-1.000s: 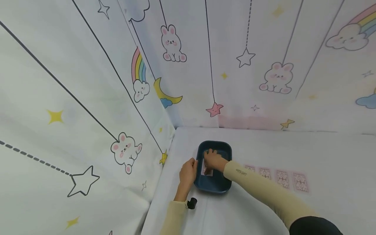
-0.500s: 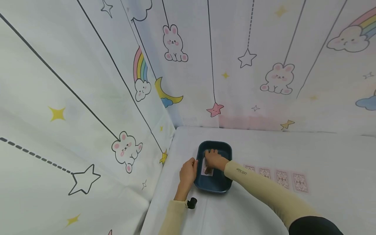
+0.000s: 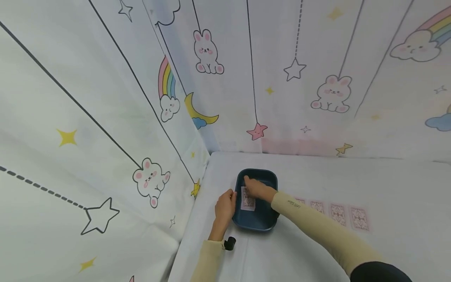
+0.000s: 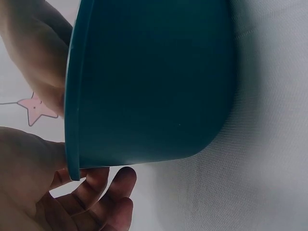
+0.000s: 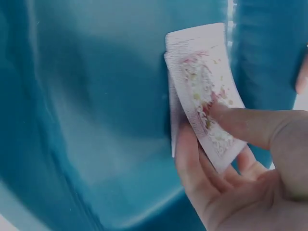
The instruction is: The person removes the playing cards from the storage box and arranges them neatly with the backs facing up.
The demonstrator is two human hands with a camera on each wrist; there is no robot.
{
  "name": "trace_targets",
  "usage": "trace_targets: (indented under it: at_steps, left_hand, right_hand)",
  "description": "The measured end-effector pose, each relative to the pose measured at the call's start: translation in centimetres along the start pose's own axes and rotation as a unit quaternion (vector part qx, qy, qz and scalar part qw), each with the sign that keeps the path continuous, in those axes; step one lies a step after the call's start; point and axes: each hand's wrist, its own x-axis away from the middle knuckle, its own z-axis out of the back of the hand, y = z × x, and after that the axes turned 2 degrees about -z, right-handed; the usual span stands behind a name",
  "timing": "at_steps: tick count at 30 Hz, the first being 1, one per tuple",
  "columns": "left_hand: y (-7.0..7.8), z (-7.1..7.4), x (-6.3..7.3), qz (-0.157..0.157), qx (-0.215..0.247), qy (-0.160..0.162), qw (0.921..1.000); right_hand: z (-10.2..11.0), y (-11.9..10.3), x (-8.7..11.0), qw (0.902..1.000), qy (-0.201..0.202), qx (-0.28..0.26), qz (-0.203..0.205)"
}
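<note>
A deep blue plastic basin [image 3: 258, 224] stands on the white cloth in the head view. My left hand [image 3: 225, 205] grips its left rim; in the left wrist view the fingers [image 4: 91, 187] curl outside below the rim. My right hand [image 3: 258, 188] reaches into the basin. In the right wrist view it pinches a small white patterned sachet [image 5: 207, 91] between thumb and fingers. Another sachet [image 5: 172, 115] shows partly behind that one. From the head view, a pink-patterned sachet [image 3: 248, 200] is visible beside the hand at the basin's left side.
Several pink-patterned sachets lie in a row right of the basin, the rightmost sachet [image 3: 359, 218] farthest off; my right sleeve [image 3: 310, 225] partly covers the row's near end. Printed cloth walls [image 3: 282, 117] stand behind and at left.
My right hand has shifted slightly toward the basin's far side, so more of the sachet at the left shows. My left hand keeps its grip on the rim.
</note>
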Motion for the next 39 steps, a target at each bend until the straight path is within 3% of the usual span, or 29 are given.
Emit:
trace_targets:
  at_steps: [4, 9, 21, 31, 39]
  left_hand:
    - [0.1, 0.0, 0.0, 0.001, 0.003, 0.002, 1.0]
    - [0.1, 0.0, 0.0, -0.005, 0.006, 0.005, 1.0]
    - [0.5, 0.0, 0.3, 0.006, 0.012, 0.003, 0.9999]
    - [0.4, 0.3, 0.7, 0.007, 0.013, 0.008, 0.9999]
    - [0.4, -0.2, 0.5, 0.004, 0.006, 0.009, 0.9999]
  right_hand:
    - [0.9, 0.5, 0.6, 0.9966, -0.034, -0.075, -0.008]
    - [1.9, 1.6, 1.8, 0.9927, -0.043, -0.113, -0.007]
    - [4.6, 5.3, 5.4, 0.9783, -0.018, -0.197, 0.06]
    - [5.6, 9.2, 8.9, 0.9681, 0.012, -0.246, 0.047]
    - [6.3, 12.4, 11.0, 0.968, 0.041, -0.244, 0.041]
